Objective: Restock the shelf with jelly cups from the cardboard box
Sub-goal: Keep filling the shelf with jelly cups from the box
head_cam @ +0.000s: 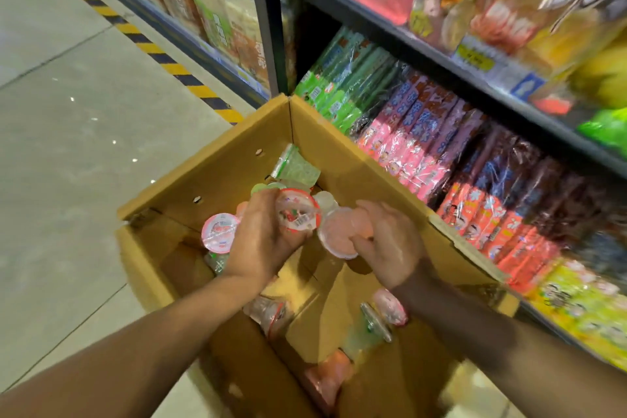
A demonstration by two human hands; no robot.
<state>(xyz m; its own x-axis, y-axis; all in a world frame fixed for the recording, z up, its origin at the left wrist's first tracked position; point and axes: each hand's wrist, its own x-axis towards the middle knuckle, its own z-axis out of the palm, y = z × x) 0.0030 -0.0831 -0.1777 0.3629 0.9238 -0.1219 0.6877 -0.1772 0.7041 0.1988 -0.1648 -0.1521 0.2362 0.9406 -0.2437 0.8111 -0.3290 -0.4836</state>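
- The cardboard box [237, 146] stands open on the floor [68, 112] in the middle of the frame, its flaps up, just beside the shelf [492, 85] that runs along the right side.
- The left hand [261, 237], at frame centre over the box, holds a red-lidded jelly cup [297, 212] with its fingers curled round it, lid turned up toward the camera.
- A second red-lidded cup [220, 231] shows just left of that hand, touching it; whether the hand grips it too I cannot tell.
- The right hand [390, 244], just right of centre, pinches a pink jelly cup [336, 234] between thumb and curled fingers, the cup tilted on its side and touching the cup in the left hand.
- A green jelly cup [295, 166] lies tipped against the far wall of the box, above the hands.
- More loose cups [386, 309] lie on the box bottom toward the lower middle of the frame, blurred.
- The shelf holds wrapped packs in green [339, 85], pink [414, 146] and red rows at right.
- A yellow-and-black stripe [135, 34] crosses the floor at upper left.
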